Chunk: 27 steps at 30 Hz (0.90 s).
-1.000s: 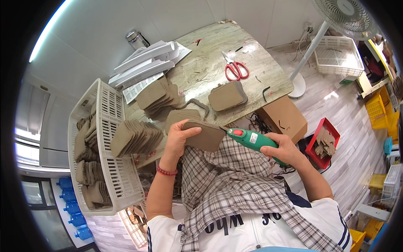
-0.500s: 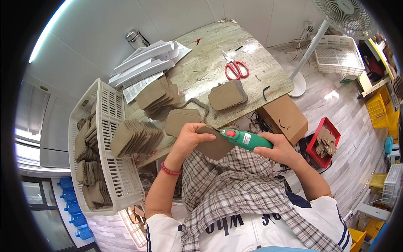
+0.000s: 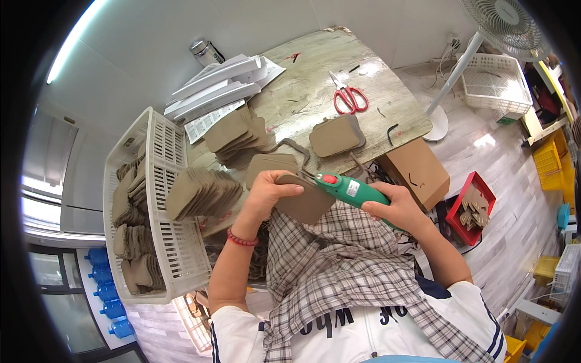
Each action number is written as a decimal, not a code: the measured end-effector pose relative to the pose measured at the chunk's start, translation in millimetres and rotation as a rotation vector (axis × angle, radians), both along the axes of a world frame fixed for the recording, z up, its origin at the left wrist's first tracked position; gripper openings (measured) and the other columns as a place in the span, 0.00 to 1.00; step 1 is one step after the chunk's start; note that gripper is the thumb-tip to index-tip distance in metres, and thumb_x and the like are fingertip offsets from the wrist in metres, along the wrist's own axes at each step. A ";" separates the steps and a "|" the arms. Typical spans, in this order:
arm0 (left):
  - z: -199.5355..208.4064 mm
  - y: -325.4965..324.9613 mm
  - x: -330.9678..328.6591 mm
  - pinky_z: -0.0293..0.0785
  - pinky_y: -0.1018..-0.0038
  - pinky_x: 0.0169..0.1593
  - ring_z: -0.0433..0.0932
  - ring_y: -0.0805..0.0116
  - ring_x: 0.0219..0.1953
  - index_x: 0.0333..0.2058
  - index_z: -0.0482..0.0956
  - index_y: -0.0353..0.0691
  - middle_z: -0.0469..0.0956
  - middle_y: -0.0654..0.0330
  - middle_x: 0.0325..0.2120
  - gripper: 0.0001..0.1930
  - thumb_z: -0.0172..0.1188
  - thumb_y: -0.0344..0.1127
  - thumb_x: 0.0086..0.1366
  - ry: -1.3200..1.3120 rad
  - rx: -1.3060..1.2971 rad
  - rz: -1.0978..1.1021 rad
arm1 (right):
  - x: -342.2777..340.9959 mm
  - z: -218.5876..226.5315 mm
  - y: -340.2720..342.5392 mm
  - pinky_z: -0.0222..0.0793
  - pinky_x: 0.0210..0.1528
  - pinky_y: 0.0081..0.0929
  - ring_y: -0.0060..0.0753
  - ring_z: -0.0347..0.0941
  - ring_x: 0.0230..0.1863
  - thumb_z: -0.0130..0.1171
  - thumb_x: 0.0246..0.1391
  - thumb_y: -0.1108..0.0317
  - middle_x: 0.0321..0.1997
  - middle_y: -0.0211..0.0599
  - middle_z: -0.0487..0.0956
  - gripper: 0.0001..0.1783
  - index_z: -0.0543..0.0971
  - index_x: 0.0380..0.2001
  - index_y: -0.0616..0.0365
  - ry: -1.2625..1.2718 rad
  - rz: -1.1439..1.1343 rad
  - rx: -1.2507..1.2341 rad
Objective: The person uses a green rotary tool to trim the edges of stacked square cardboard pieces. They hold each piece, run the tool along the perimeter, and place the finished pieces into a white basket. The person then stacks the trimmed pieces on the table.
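My left hand (image 3: 266, 195) pinches a rounded flat brown piece (image 3: 310, 204) by its edge, thumb on top, above my lap. In my right hand (image 3: 396, 207) is a green electric cutter (image 3: 356, 191) with a red button, its handle wrapped by the fingers. The cutter's tip meets the upper edge of the brown piece; the blade itself is hard to make out. Just beyond my left hand, another brown piece (image 3: 270, 163) lies on the worn table (image 3: 302, 66). A small stack of brown pieces (image 3: 336, 136) sits farther right, with a thin brown strip (image 3: 293, 144) beside it.
Red-handled scissors (image 3: 351, 100) and scraps lie on the table. At left, fanned brown stacks (image 3: 203, 192) adjoin a white basket (image 3: 160, 242) of similar pieces. Papers (image 3: 218, 85) and a flask (image 3: 206, 52) are behind. Right are a cardboard box (image 3: 417, 175), red tray (image 3: 454, 215) and fan (image 3: 472, 57).
The cutter and right hand have shifted slightly up and left along the brown piece's edge. The piece is tilted a little differently. The whole view has shifted slightly.
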<state>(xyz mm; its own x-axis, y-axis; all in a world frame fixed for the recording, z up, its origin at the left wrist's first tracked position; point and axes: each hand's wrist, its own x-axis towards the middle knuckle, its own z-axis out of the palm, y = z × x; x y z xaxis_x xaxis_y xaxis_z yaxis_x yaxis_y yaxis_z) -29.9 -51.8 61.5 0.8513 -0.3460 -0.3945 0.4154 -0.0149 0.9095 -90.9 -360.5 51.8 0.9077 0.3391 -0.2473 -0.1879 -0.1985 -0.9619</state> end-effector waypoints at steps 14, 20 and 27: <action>-0.7 1.6 1.2 0.76 0.79 0.36 0.80 0.76 0.29 0.36 0.83 0.32 0.83 0.62 0.29 0.08 0.67 0.24 0.56 -0.025 0.002 0.037 | -5.1 4.7 3.7 0.71 0.35 0.21 0.19 0.75 0.31 0.68 0.52 0.59 0.31 0.32 0.80 0.24 0.78 0.47 0.64 -0.226 0.037 -0.185; 4.4 5.8 0.1 0.76 0.79 0.37 0.80 0.76 0.30 0.36 0.83 0.32 0.83 0.61 0.29 0.08 0.67 0.24 0.56 -0.077 0.002 0.084 | 0.8 11.4 3.9 0.74 0.37 0.26 0.28 0.80 0.32 0.69 0.50 0.51 0.30 0.41 0.82 0.28 0.79 0.47 0.62 -0.147 0.000 -0.135; 0.5 10.8 3.5 0.77 0.78 0.37 0.81 0.74 0.30 0.35 0.83 0.32 0.84 0.60 0.30 0.08 0.66 0.23 0.56 -0.100 0.018 0.103 | -2.0 7.8 -11.2 0.73 0.36 0.23 0.24 0.78 0.31 0.70 0.51 0.58 0.30 0.38 0.81 0.25 0.79 0.47 0.64 -0.313 0.066 -0.264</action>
<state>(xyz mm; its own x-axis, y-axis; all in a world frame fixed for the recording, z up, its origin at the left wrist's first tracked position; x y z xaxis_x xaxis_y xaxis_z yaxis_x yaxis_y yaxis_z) -26.4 -41.0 62.1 0.9172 -0.2485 -0.3113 0.3230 0.0067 0.9464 -92.9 -371.7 59.6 0.9311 0.3613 -0.0491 0.1272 -0.4481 -0.8849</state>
